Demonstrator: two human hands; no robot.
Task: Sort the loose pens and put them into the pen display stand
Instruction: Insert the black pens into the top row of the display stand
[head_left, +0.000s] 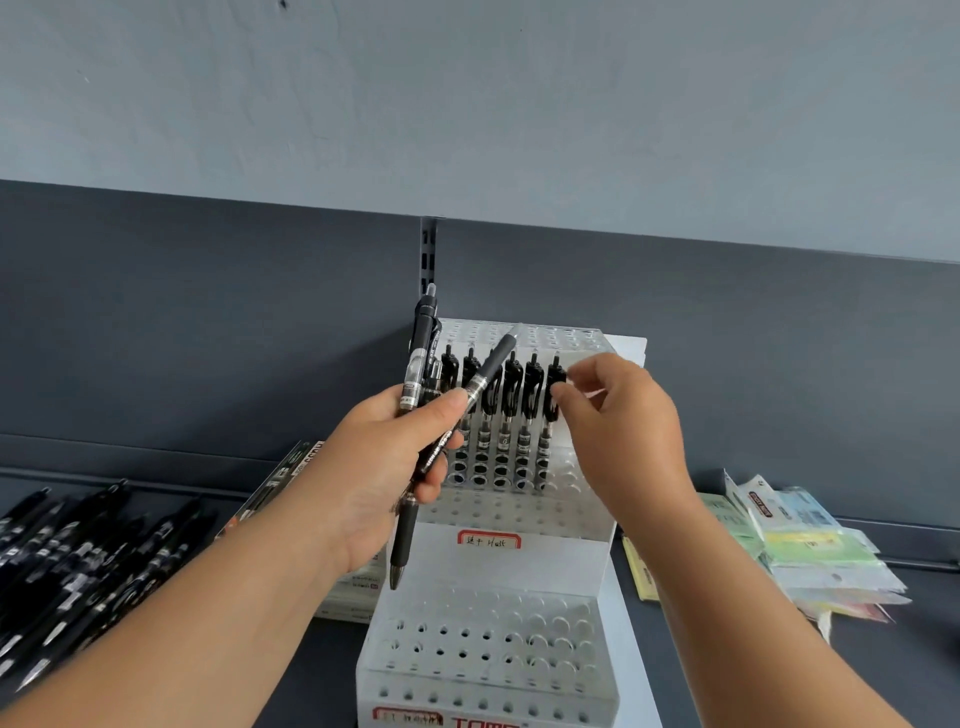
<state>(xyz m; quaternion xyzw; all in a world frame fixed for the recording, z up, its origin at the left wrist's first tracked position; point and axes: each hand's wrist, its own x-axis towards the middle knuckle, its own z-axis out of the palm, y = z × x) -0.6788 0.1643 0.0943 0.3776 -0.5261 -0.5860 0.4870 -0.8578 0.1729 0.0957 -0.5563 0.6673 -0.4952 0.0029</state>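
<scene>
Gripping pens (418, 387), left hand (384, 467) partly hides the stand (519, 571); right hand (631, 431) pinches its end pen (544, 441); packets (810, 545) lie right.

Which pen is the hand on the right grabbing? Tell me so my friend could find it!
Find the clear stand in the middle. A row of black pens stands upright toward its back. It is the last pen at the right end of that row, the only one the right hand pinches near its top.
</scene>
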